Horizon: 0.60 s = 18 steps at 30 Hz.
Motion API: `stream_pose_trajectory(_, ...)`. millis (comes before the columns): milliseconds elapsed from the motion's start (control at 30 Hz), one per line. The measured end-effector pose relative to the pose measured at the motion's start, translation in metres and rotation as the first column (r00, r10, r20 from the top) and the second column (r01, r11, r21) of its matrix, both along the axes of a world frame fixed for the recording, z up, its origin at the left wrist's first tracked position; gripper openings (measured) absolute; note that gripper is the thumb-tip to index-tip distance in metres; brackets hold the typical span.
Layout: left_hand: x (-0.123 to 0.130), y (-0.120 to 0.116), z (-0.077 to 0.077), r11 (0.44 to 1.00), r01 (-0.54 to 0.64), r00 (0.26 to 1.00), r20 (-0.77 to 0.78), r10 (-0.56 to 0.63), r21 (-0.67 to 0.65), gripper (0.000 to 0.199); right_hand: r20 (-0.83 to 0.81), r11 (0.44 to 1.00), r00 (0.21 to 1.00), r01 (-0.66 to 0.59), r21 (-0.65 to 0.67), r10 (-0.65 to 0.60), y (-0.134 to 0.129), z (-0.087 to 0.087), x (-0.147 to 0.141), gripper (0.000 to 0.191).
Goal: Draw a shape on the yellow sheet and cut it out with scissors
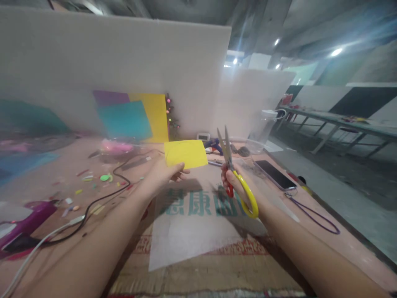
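Pinched by its lower edge, a yellow sheet of paper (186, 153) is in my left hand (177, 171), thumb on the near face. My right hand (228, 176) is closed around a pair of scissors (245, 188) with one yellow and one red handle loop. The blades point up and stand slightly apart, to the right of the sheet and not touching it. Below both hands lies a translucent white sheet (182, 238) with green printed characters, on the pink table. The sheet hides part of what lies behind it.
A purple glue gun (31, 223) and cables lie at left among small coloured scraps. A phone (276, 174) with a strap (316, 217) lies at right. Purple, teal and yellow sheets (124, 120) lean against the white panel (192, 70). A small digital clock (203, 136) stands at the back.
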<state>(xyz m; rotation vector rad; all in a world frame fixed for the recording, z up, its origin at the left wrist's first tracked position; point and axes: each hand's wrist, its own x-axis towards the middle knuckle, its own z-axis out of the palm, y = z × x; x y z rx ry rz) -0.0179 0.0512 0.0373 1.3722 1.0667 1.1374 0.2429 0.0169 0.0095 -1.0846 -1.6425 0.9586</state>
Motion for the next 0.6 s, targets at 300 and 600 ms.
stream_pose_trajectory(300,0.004,-0.014,0.016,0.992,-0.054,0.974,0.226,0.026,0.117,0.061,-0.07,0.997,0.995,-0.072,-0.033,0.07,-0.026,0.004,-0.024,0.045)
stream_pose_trajectory(600,0.015,-0.018,0.002,0.987,-0.067,0.981,0.19,0.038,0.146,0.053,-0.085,0.994,0.992,-0.1,-0.032,0.097,-0.029,0.004,-0.025,0.043)
